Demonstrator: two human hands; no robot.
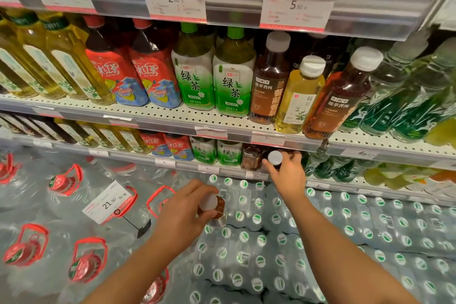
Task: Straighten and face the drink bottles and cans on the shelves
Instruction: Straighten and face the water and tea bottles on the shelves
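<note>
The shelves (246, 122) are pale perforated metal with clear plastic price strips along their front edges. On the middle one stand plastic bottles in rows: tall square-sided yellow bottles (61, 61) at the left, red-labelled tea bottles (153, 74) with red caps, rounded green tea bottles (233, 76) with green caps, then slim dark brown tea bottles (270, 79) with white caps, a pale yellow bottle (299, 96) between them, and ribbed green bottles (404, 96) at the right.

The right hand (287, 171) reaches to the lower shelf (222, 169), arm stretched forward, its fingers curled round the neck of a white-capped bottle (275, 158) that stands at the shelf's front edge just right of a brown tea bottle (251, 157). The left hand (190, 210) is held lower and nearer, palm down, gripping a brown bottle (217, 207) by its top; the white cap shows between the curled fingers and thumb. This bottle hangs over shrink-wrapped packs of small water bottles (345, 229), glossy film over green-and-white caps, stacked below the shelves. To the left lie large clear water jugs (61, 182) with red plastic handles, and a white price card (108, 202) on a thin black stand.
</note>
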